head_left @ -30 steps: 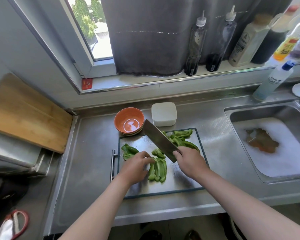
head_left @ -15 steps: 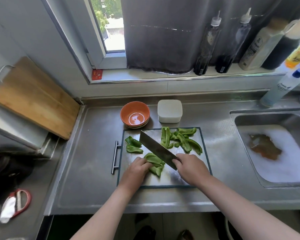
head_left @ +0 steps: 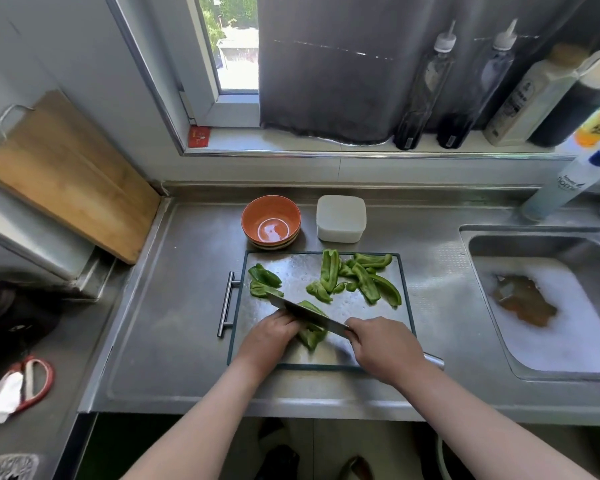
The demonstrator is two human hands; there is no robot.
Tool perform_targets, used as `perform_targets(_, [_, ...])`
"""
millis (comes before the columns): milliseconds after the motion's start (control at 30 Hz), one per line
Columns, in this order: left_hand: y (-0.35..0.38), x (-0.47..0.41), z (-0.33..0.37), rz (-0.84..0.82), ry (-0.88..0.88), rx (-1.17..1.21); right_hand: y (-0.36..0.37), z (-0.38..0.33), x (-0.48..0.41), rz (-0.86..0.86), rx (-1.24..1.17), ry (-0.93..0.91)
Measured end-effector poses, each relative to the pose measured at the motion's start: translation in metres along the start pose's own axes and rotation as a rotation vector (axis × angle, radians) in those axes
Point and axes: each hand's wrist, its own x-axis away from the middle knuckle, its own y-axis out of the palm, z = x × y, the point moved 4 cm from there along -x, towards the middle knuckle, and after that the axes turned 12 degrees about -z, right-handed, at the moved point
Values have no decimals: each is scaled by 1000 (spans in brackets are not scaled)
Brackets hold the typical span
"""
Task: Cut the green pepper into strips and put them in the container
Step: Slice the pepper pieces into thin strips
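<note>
Since 1 second ago your knife has dropped from its raised tilt, tip up near the orange bowl, and now lies low across the green pepper piece at 6 o'clock on the steel cutting board. Your right hand is wrapped tight round the knife's handle, whose butt pokes out behind the wrist toward 4 o'clock. The blade runs from that hand toward 10 o'clock. Your left hand has its fingers curled down onto the green pepper piece, pinning it against the board right beside the blade. A heap of cut strips lies at 1 o'clock on the board, and 2 more pieces sit at 10 o'clock, by the blade tip. Whether the tip touches them I cannot tell. The white container stands just past the board's far edge at 12 o'clock, with the orange bowl beside it at 11 o'clock. A foamy sink lies out at 3 o'clock.
</note>
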Motion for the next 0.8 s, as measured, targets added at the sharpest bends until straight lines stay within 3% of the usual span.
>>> perform_targets(800, [8, -1, 5, 20, 3, 14, 14, 8, -23, -176, 22, -12])
